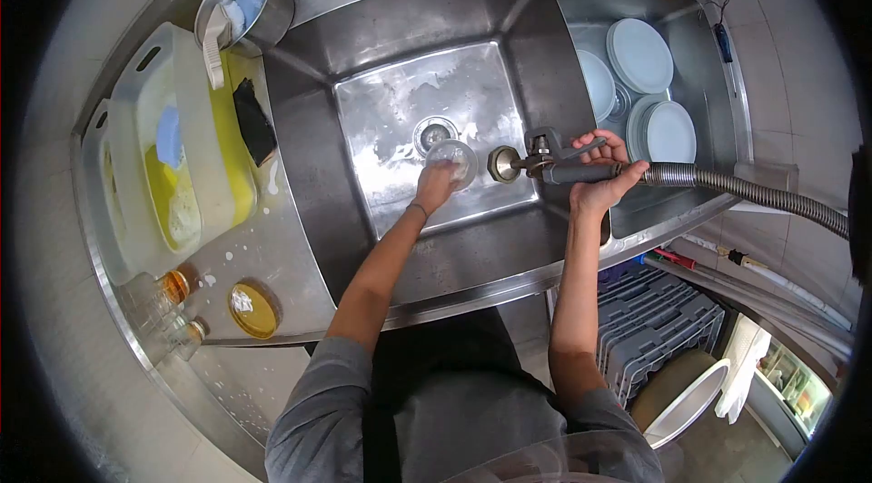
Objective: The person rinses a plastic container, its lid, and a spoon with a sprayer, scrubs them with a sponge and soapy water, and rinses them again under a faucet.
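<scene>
My left hand (438, 183) is closed on a small clear round vessel, a cup or bowl (467, 159), low in the sink near the drain (432, 130). Some of the vessel is hidden by my fingers. With my right hand (610, 181) I grip the grey handle of a pre-rinse sprayer (568, 173), my fingers by its lever. The sprayer's brass-coloured head points left toward the vessel, a small gap apart from it. From the handle a ribbed metal hose (754, 189) runs off to the right.
White plates (641, 56) stand in stacks in the right basin. To the left are a tub (204, 156) of yellow liquid with a blue sponge (169, 136), a metal pot (277, 19), a black pad (252, 122), glass jars (189, 338) and a yellow lid (254, 319). Grey dish racks (649, 319) sit below right.
</scene>
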The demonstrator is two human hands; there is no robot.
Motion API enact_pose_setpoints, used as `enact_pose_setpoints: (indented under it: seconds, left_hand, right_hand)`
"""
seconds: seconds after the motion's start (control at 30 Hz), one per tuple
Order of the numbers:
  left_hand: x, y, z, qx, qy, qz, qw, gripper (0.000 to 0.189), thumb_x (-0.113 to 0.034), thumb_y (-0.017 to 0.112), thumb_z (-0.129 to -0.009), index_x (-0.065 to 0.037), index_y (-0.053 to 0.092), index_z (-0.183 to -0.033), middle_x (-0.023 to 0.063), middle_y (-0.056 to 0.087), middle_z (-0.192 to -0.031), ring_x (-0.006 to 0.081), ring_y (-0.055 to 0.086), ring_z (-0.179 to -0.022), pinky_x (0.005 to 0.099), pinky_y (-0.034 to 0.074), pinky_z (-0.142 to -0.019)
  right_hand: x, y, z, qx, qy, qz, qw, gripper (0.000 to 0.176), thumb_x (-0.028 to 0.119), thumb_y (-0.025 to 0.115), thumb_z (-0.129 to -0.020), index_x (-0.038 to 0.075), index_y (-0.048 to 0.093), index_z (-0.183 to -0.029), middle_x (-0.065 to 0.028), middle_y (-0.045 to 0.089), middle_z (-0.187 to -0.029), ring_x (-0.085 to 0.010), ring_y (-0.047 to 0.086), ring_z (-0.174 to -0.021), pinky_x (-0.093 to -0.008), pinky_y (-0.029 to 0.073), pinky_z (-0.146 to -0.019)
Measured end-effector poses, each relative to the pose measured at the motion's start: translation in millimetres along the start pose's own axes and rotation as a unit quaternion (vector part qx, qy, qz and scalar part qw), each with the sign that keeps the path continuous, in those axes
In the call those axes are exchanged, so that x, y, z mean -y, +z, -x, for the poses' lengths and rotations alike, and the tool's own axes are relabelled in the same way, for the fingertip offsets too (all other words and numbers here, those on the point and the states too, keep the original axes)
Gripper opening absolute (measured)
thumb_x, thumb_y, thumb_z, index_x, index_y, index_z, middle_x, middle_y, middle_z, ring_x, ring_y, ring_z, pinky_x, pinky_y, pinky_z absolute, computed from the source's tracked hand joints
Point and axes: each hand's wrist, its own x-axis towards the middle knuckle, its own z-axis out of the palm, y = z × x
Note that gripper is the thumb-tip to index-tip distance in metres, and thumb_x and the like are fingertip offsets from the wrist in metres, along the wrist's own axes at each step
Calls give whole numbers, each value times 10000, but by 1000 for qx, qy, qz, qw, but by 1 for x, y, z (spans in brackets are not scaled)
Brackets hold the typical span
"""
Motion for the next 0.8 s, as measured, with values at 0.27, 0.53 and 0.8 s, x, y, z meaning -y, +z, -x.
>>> enact_pose_setpoints:
  seconds: [0.27, 0.53, 0.8]
  left_hand:
    - [18, 32, -26, -23, -249, 314, 916, 147, -57, 640, -660, -57, 662, -806, 83, 651, -754, 153, 618, -680, 265, 487, -649]
    - [-8, 18, -40, 2, -319, 424, 848, 98, 35, 558, -703, 5, 640, -746, 98, 629, -670, 150, 603, -573, 246, 487, -508]
    - [-3, 31, -50, -7, -321, 451, 833, 152, -40, 569, -734, 47, 602, -613, 112, 595, -548, 158, 593, -484, 257, 483, -435]
  right_hand:
    - [-7, 17, 0, -27, 19, -8, 999, 783, 699, 255, -779, -33, 526, -842, -142, 529, -718, -240, 526, -683, -342, 446, -692]
    - [-8, 22, 2, -26, 25, -22, 999, 747, 675, 250, -799, -19, 522, -830, -133, 525, -720, -229, 522, -683, -335, 445, -692]
    - [-16, 21, 7, -13, 13, -19, 1000, 675, 633, 286, -822, -6, 501, -859, -124, 540, -721, -216, 540, -691, -306, 431, -681]
